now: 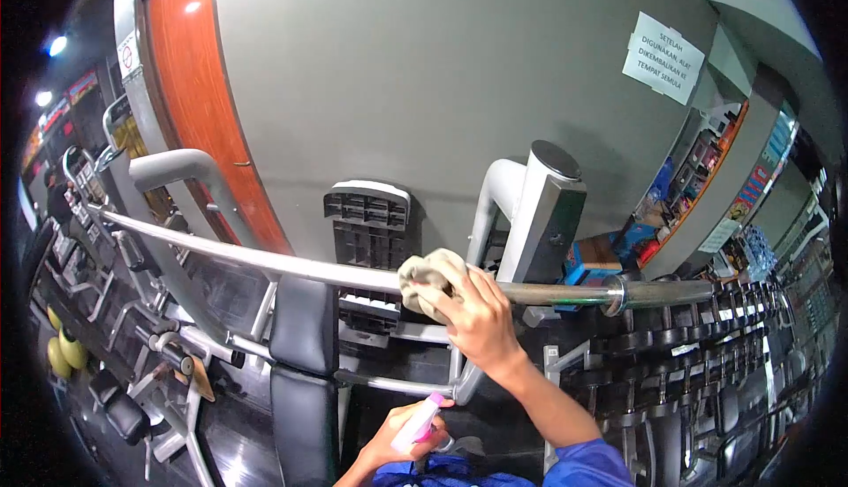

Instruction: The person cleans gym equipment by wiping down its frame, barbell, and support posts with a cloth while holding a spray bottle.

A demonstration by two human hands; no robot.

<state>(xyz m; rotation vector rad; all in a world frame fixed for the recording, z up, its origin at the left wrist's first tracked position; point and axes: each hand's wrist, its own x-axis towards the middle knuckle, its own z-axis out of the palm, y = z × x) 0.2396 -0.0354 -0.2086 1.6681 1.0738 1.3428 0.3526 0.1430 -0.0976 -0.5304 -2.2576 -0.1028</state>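
Barbell (pixel 265 262) ran crosswise ahead, over bench. R hand (pixel 488 328): fingers part-curled, closed on cloth (pixel 412 275), which was bunched against bar just L of R upright. Far side of grip hidden; couldn't tell how far cloth wrapped round. L hand (pixel 389 438): fingers closed round spray bottle (pixel 413 428), lower & nearer the body, apart from bar, pink top tipped up. Couldn't tell if trigger was squeezed.

Handling, my judgement: cloth wanted wrapping round the tube, not just its top; pressure firm but even, so bar wouldn't roll. Loose folds best tucked under fingers. L hand best kept low, out of R forearm's path.

Outward: collar (pixel 616 295) stood proud of bar on R side, likely snag for cloth; thicker end beyond it. R upright (pixel 548 213) close by R hand, poss. knuckle hazard. Padded bench (pixel 305 328) under bar, L of hands, limiting reach that way. L upright (pixel 168 266) further off. Dumbbell rack (pixel 662 337) lower R. Behind: grey wall w/ notice (pixel 667 57), orange-brown door (pixel 190 90) far L.
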